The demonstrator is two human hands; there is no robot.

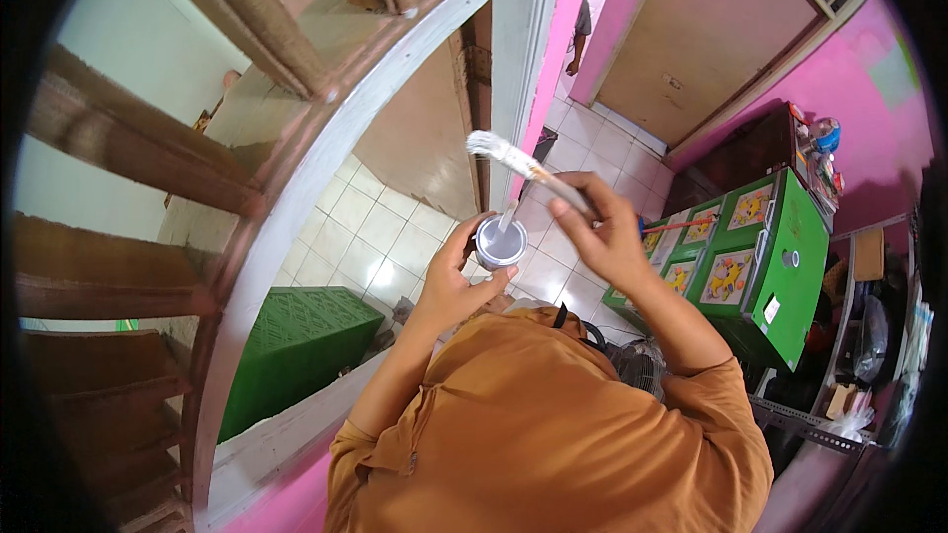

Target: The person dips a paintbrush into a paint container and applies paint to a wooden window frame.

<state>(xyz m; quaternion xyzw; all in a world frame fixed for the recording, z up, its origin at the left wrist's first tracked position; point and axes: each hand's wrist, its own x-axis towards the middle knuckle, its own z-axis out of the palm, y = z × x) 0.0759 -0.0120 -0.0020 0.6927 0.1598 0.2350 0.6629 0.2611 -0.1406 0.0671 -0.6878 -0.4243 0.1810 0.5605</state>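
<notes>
1. I take the small paint cup (501, 242) as my landmark. It is a round cup with a pale grey-white filling and sits near the middle of the view, above the orange shirt (553, 434).
2. My left hand (452, 281) grips the cup from below and from its left, with fingers curled round the wall and the thumb up against the near rim.
3. A thin pale stick (508, 217) stands in the cup and leans up past its far rim.
4. My right hand (602, 232) is just right of the cup, closed in a pinch on the handle of a paintbrush (523, 166). The fingertips bunch round the handle.
5. The brush runs up and left from that hand. Its white-coated bristles (489, 145) lie above the cup, apart from it.
6. Left of the cup, a curved white-painted stair stringer (326, 168) sweeps across the view, with brown wooden treads (128, 153) beyond it.
7. Below and left of the cup stands a green slatted crate (291, 345) on the white tiled floor (365, 227).
8. Right of the cup stands a green cabinet (790, 276) with picture panels, against a pink wall (879, 89).
9. Above and right of the cup is a tan door (711, 30). Another person (581, 35) stands well beyond it, only partly visible.
</notes>
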